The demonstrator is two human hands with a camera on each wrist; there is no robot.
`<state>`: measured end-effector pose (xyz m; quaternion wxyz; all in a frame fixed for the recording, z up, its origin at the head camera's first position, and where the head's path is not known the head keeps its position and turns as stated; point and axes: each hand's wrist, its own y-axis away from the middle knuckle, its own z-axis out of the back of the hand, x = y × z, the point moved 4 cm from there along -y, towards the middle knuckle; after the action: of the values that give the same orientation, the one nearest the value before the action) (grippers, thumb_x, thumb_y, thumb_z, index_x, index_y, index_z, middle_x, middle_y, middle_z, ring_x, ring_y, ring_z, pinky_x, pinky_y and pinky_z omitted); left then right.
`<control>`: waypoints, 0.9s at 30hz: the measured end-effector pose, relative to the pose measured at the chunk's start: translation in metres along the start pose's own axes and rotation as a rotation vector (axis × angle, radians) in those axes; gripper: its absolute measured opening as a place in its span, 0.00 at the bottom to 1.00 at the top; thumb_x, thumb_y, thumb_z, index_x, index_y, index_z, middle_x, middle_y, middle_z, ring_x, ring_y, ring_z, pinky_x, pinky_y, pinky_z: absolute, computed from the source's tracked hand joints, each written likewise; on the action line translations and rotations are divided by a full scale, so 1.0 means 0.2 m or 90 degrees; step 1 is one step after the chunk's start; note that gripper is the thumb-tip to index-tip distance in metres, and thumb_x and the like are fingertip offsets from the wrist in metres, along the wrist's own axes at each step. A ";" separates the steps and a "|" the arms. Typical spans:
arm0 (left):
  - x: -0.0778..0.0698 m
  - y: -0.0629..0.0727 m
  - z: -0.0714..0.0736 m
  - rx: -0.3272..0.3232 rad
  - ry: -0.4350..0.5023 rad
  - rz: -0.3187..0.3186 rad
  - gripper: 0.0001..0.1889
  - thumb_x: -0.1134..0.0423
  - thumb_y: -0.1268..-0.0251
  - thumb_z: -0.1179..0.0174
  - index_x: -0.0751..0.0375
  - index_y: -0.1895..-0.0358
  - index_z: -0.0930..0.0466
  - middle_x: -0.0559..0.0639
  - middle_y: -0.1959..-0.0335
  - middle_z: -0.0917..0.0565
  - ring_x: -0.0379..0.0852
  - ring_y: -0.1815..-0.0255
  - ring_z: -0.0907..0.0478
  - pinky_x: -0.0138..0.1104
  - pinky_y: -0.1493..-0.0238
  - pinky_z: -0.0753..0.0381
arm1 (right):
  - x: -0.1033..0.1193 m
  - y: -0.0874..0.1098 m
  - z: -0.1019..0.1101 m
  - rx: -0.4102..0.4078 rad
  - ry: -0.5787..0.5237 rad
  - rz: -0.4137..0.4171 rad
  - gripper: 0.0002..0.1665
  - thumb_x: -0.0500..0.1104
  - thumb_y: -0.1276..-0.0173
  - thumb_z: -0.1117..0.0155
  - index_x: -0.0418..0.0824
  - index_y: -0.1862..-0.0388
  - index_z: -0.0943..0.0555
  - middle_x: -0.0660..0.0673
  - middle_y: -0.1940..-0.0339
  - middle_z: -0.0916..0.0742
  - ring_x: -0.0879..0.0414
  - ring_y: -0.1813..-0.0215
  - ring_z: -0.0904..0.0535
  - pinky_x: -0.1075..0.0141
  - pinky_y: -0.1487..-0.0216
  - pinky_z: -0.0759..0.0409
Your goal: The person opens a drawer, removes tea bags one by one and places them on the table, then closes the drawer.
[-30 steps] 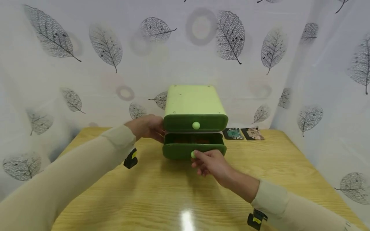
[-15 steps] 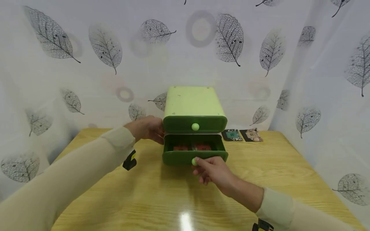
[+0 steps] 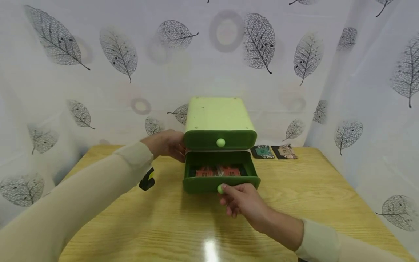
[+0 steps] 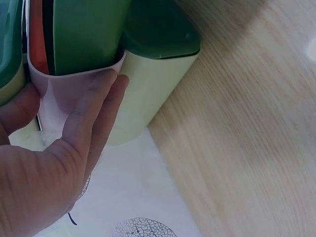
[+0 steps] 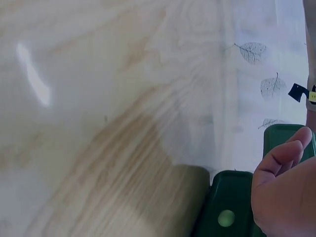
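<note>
A leaf-printed cloth hangs behind the wooden surface. On the surface stands a green cabinet of three tiers, its middle drawer out and the other two in. The left hand lies against the middle tier's side, grip wide, fingers nearly straight. Two flat packets (one teal, one tan) lie to the cabinet's right; red packets sit inside the drawer. The right hand has its grip narrow, apparently pinching the pale green knob, the fingers behind partly hidden.
</note>
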<state>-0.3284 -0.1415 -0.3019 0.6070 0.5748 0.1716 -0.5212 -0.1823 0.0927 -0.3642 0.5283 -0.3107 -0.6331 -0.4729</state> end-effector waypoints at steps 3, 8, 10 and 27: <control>0.00 0.00 0.00 -0.003 -0.003 -0.002 0.20 0.66 0.28 0.46 0.73 0.38 0.29 0.71 0.41 0.22 0.63 0.42 0.20 0.46 0.49 0.12 | -0.01 0.02 -0.01 0.005 -0.030 -0.012 0.21 0.53 0.23 0.43 0.35 0.55 0.18 0.51 0.74 0.16 0.62 0.79 0.24 0.71 0.75 0.26; 0.01 0.01 0.00 -0.003 -0.008 -0.010 0.20 0.67 0.29 0.45 0.73 0.38 0.29 0.70 0.41 0.22 0.62 0.43 0.19 0.45 0.50 0.12 | -0.02 0.05 -0.03 0.009 -0.083 -0.026 0.19 0.52 0.24 0.43 0.36 0.57 0.18 0.52 0.74 0.16 0.64 0.80 0.24 0.73 0.76 0.26; 0.01 0.01 0.00 -0.004 -0.007 -0.008 0.20 0.67 0.29 0.46 0.73 0.37 0.30 0.70 0.41 0.23 0.63 0.43 0.19 0.45 0.50 0.12 | -0.03 0.06 -0.04 0.011 -0.101 -0.032 0.19 0.52 0.24 0.43 0.36 0.56 0.18 0.52 0.73 0.16 0.64 0.79 0.24 0.73 0.76 0.26; 0.01 0.02 -0.02 -0.004 0.000 -0.025 0.20 0.68 0.29 0.46 0.73 0.37 0.30 0.71 0.41 0.23 0.65 0.42 0.20 0.46 0.49 0.12 | -0.14 0.17 -0.08 0.049 -0.176 -0.083 0.19 0.52 0.23 0.47 0.37 0.54 0.20 0.54 0.75 0.18 0.66 0.78 0.25 0.75 0.74 0.25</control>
<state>-0.3221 -0.1401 -0.3032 0.5985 0.5695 0.1846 -0.5324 -0.1394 0.0919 -0.3817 0.4154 -0.3104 -0.7365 -0.4343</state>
